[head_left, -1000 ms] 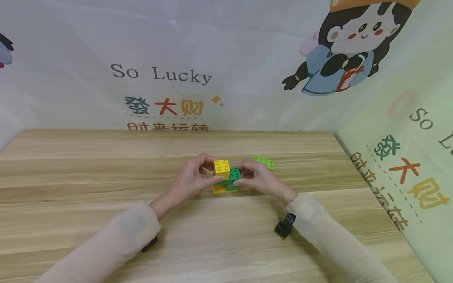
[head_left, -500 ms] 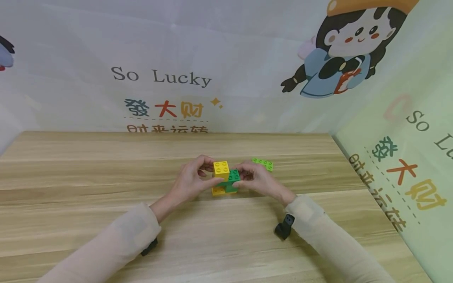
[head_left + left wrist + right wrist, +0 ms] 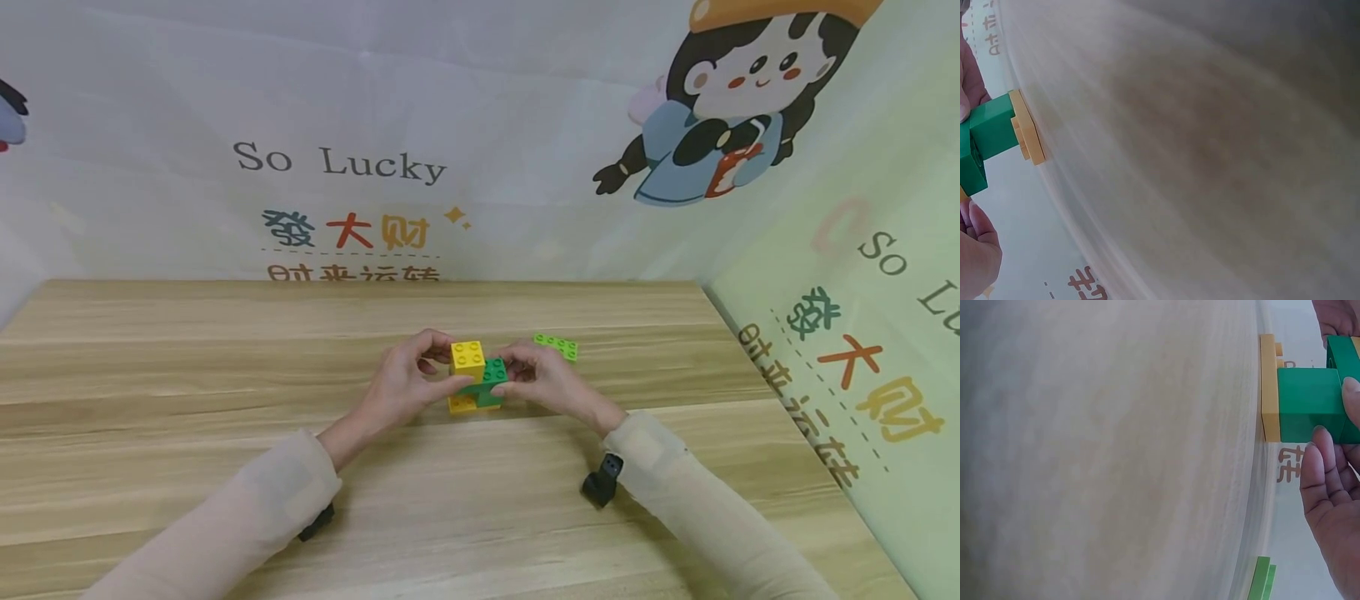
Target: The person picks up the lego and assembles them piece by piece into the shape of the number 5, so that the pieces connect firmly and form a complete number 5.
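A small stack of toy building bricks stands on the table. At its base lies a flat yellow plate (image 3: 462, 404), with a green block (image 3: 1310, 403) on the plate's right part. Above that, a green brick (image 3: 493, 370) reaches out to the left, and a yellow brick (image 3: 467, 360) with studs sits on its left end. My left hand (image 3: 405, 377) grips the yellow brick from the left, thumb in front and fingers behind. From the right, my right hand (image 3: 547, 379) pinches the upper green brick, its thumb on the front face.
A lime-green studded plate (image 3: 557, 345) lies on the wooden table (image 3: 225, 358) behind my right hand, partly covered by it. A printed cloth (image 3: 360, 83) hangs along the back and right edges of the table.
The head view has shifted very slightly. Both hands keep the same hold on the stack, and the bricks have not visibly moved.
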Tool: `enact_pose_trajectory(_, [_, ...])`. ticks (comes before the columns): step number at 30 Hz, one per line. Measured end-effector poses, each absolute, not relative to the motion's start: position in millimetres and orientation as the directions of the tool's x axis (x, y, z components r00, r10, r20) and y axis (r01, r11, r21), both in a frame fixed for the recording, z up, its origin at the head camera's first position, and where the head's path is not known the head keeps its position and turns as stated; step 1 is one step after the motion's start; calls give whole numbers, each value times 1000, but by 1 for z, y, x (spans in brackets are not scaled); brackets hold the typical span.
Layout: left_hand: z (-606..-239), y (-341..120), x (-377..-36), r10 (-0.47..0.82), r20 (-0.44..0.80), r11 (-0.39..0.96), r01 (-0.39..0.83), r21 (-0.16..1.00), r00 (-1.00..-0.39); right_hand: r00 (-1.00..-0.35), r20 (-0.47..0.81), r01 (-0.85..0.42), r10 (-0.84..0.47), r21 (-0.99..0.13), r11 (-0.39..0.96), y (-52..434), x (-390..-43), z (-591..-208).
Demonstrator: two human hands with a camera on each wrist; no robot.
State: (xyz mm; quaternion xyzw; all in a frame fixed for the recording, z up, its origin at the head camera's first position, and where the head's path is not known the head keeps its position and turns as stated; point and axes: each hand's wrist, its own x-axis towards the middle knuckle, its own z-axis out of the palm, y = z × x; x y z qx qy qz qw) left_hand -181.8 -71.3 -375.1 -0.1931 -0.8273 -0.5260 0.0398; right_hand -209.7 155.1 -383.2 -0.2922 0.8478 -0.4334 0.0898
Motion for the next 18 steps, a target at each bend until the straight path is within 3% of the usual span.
enact_pose_trajectory(18, [-373,-71,-183,290,250,371,349,861,-924,-793,97,-424,-602,-797,430,157,-210,-381])
